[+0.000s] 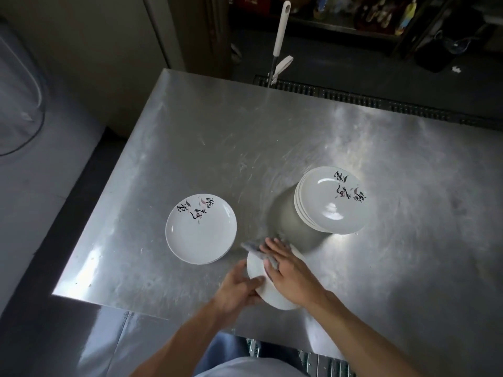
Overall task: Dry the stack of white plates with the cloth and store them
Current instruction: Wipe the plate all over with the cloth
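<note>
A tall stack of white plates [330,200] with black brush lettering stands at the right of the steel table. A low pile of the same plates [201,229] lies at the left centre. Between them, near the front edge, I hold one white plate [257,270] tilted above the table. My left hand [239,291] grips its left rim, thumb on top. My right hand [285,268] presses a grey cloth [253,247] flat against the plate's face with straight fingers. Most of the cloth is hidden under that hand.
The steel table [272,137] fills the middle of the view. A white-handled tool [280,31] leans behind its far edge, above a floor drain grate [353,96]. A grey surface with a clear container [19,85] lies at the left. Dark shelves stand at the back.
</note>
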The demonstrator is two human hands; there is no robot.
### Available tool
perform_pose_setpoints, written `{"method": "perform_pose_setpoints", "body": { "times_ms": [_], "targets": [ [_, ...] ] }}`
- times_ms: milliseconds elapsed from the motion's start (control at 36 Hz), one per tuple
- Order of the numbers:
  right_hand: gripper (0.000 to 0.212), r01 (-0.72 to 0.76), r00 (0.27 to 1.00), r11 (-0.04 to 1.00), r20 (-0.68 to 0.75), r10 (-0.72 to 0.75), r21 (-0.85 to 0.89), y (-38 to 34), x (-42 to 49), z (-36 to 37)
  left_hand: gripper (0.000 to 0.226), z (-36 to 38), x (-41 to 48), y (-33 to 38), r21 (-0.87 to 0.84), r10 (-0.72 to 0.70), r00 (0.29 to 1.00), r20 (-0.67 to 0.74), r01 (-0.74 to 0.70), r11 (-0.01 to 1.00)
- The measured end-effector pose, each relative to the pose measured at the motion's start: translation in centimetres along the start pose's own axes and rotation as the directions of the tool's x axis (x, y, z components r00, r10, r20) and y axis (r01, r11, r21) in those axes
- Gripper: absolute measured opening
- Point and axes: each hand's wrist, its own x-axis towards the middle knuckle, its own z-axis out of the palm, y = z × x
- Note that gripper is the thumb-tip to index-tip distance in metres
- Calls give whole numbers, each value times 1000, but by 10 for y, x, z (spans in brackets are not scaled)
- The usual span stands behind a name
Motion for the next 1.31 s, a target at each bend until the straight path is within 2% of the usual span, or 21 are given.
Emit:
{"method": "perform_pose_setpoints", "body": {
  "times_ms": [111, 139, 222, 250, 333, 389, 444, 500, 528, 583, 694, 861, 889, 972, 1000, 1083, 1111, 1139, 1222, 1250, 1306],
  "targets": [
    [46, 216, 971, 976, 103, -215, 3, -2, -10, 11, 37, -10, -2, 7, 71, -14, 1000, 19, 12, 997],
    [45, 212, 972, 977, 106, -212, 6, 1, -11, 8, 37, -12, -3, 9, 80, -25, 1000, 13, 24, 997],
    [48, 19, 999, 999, 34, -18, -33, 10, -7, -1, 44, -15, -6, 14, 75, -75, 997, 24, 73, 994],
    [49, 22, 999, 999, 45, -20, -49, 8, -7, 0, 44, -15, -7, 16, 80, -88, 995, 46, 84, 993],
    [47, 222, 966, 974, 126, -225, 39, -3, -15, 6, 35, -16, -9, 17, 161, -102, 989, 106, 84, 983],
    [45, 243, 955, 967, 157, -252, 71, -2, -18, 3, 34, -17, -9, 17, 185, -107, 987, 120, 83, 979],
    [44, 138, 987, 990, 82, -141, 37, 4, -10, -4, 40, -16, -10, 18, 175, -107, 987, 123, 84, 981],
    [44, -89, 996, 996, 13, 89, 23, 9, -1, -12, 48, -16, -9, 16, 133, -77, 994, 72, 67, 989],
    [44, -203, 979, 976, -2, 204, 73, 9, 3, -15, 51, -16, -8, 12, 94, -57, 998, 35, 54, 994],
    [44, -274, 958, 934, -25, 287, 229, 8, 3, -17, 59, -16, -6, 3, 2, -33, 999, -9, 33, 999],
    [48, -258, 965, 921, 30, 261, 292, -2, -7, -14, 61, -15, -5, -2, -136, -33, 999, -18, 30, 990],
    [45, 57, 987, 982, 139, -82, 179, -21, -12, 2, 43, -19, -7, 1, -48, 18, 999, 41, -16, 999],
    [44, 65, 990, 990, 119, -80, 127, -18, -8, 2, 43, -18, -7, 3, -40, 12, 999, 39, -10, 999],
    [48, -127, 991, 989, 49, 124, 70, -8, 0, -4, 45, -18, -6, 8, -5, -13, 1000, 29, 13, 1000],
    [49, -103, 994, 993, 42, 101, 54, -9, -1, -3, 45, -17, -6, 11, 15, -20, 999, 29, 20, 1000],
    [47, 174, 980, 984, 96, -176, 31, -15, -13, 8, 41, -15, -7, 13, 78, -27, 996, 82, 21, 997],
    [46, 195, 975, 980, 105, -198, 34, -13, -14, 9, 38, -15, -8, 12, 86, -27, 996, 90, 19, 996],
    [46, 149, 985, 989, 84, -150, 26, -8, -12, 9, 39, -13, -9, 14, 86, -31, 996, 87, 23, 996],
    [49, -132, 991, 988, -21, 134, 76, 3, -8, 5, 49, -8, -11, 16, 85, -37, 995, 92, 29, 996],
    [49, -74, 996, 994, -39, 77, 75, -1, -10, 6, 50, -6, -13, 16, 93, -37, 994, 102, 27, 995],
    [47, 150, 989, 987, -1, -150, 50, -8, -17, 13, 47, -4, -16, 14, 102, -41, 993, 107, 30, 994]
  ]
}}
